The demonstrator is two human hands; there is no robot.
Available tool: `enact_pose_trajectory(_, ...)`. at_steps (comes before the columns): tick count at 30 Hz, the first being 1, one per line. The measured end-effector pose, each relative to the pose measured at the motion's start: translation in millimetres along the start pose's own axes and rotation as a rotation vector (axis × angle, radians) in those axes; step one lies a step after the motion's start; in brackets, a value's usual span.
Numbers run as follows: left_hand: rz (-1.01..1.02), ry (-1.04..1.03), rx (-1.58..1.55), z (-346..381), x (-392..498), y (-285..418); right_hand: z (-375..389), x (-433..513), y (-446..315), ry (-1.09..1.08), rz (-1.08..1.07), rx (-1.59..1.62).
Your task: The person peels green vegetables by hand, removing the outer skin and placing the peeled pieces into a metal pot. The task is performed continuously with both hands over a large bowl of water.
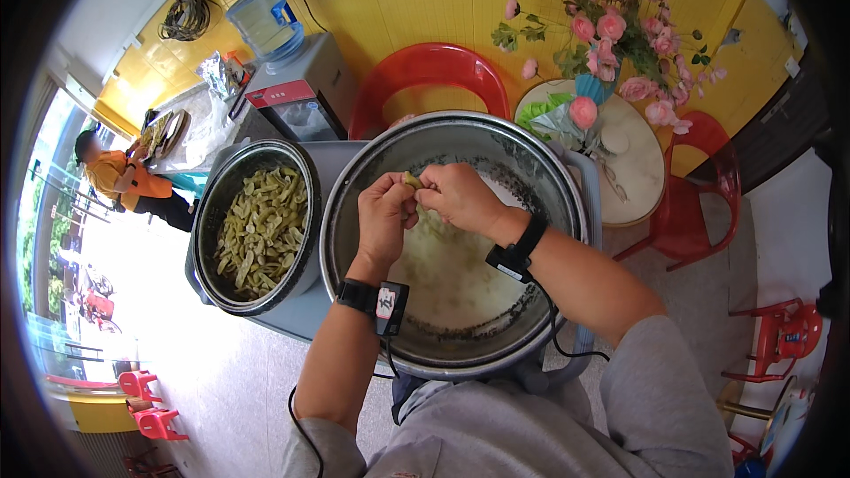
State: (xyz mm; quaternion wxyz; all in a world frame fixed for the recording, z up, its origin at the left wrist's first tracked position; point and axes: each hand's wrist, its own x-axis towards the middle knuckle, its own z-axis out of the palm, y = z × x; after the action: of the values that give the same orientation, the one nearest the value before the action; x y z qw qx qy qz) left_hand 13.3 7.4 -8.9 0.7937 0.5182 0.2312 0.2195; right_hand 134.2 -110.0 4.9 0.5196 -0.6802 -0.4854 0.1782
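Note:
My left hand (384, 218) and my right hand (463, 198) meet over the large metal pot (358, 139). Between their fingertips they pinch a small green bean pod (412, 180). Below them, cloudy whitish liquid (458, 285) fills the bottom of the pot, with dark specks around its edge and paler green matter partly hidden by my hands. To the left stands a smaller round metal pot (307, 179) heaped with green pods (262, 232), some of them apparently split. Each wrist wears a black strap with a small device and a cable.
Both pots stand on a grey cart (285, 322). Behind are a red chair (431, 56), a water dispenser (302, 83) and a round table (631, 176) with pink flowers (611, 26). Another person (116, 172) in orange works at a counter (192, 106) on the far left.

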Motion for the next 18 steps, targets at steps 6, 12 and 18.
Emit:
enact_pose_trajectory(6, -0.056, -0.05, -0.095, -3, -2, 2, -4, 1, -9, -0.114, 0.171, 0.198)
enact_pose_trajectory(12, -0.109, -0.084, -0.103, 0, -3, 5, -18, 4, -14, -0.199, 0.275, 0.347)
enact_pose_trajectory(18, -0.119, -0.106, -0.131, 3, -2, 7, -22, 7, -8, -0.197, 0.348, 0.401)
